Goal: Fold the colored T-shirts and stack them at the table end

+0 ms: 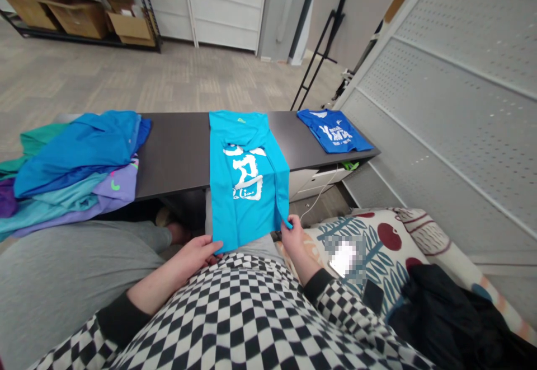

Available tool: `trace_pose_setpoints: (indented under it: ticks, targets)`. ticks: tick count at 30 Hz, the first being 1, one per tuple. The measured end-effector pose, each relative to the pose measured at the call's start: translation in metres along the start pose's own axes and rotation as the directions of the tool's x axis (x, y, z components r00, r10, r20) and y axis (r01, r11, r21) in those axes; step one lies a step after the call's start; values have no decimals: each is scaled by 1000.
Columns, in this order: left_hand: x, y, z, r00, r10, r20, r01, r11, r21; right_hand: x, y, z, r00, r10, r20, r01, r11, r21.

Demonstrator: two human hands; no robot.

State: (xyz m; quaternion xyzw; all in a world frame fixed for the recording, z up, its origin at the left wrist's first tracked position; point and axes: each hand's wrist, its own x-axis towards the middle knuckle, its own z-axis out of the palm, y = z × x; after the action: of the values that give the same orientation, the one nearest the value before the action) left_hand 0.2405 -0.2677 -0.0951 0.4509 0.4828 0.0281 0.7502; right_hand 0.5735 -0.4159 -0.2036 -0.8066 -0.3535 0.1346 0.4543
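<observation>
A turquoise T-shirt (247, 213) with white lettering lies lengthwise over the dark table, its near end hanging past the edge toward my lap. Its sides are folded inward, and a small yellow-green logo shows near the far end. My left hand (203, 252) pinches the near left corner, fingertips partly under the cloth. At the near right corner, my right hand (292, 230) grips the hem between thumb and fingers. To the right on the table rests a folded blue T-shirt (333, 130) with white print.
A heap of blue, green, teal and purple clothes (84, 151) covers the left end of the dark table (176, 146). A patterned sofa seat (377, 235) holds a phone (344, 258) and black cloth (448, 308). A perforated panel (457, 79) stands at right.
</observation>
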Motion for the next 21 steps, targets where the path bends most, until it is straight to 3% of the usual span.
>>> trace_pose_setpoints:
  ticks: [6, 11, 14, 17, 21]
  targets:
    - [-3, 2, 2, 1000, 6, -9, -6, 1000, 30, -1, -7, -25, 984, -116, 136, 115, 993, 14]
    - [1, -1, 1, 1000, 12, -18, -11, 999, 49, 2, -10, -34, 992, 48, 117, -53, 998, 42]
    - [3, -2, 0, 999, 43, -13, -41, 994, 105, 1, -12, -39, 995, 34, 98, -38, 999, 36]
    - [5, -4, -1, 985, 173, -3, -171, 974, 145, 0, -11, -44, 989, -60, 134, 67, 997, -46]
    - [3, -5, -4, 915, 403, -28, -397, 910, 122, 1, -8, -53, 946, -181, 270, 210, 974, -84]
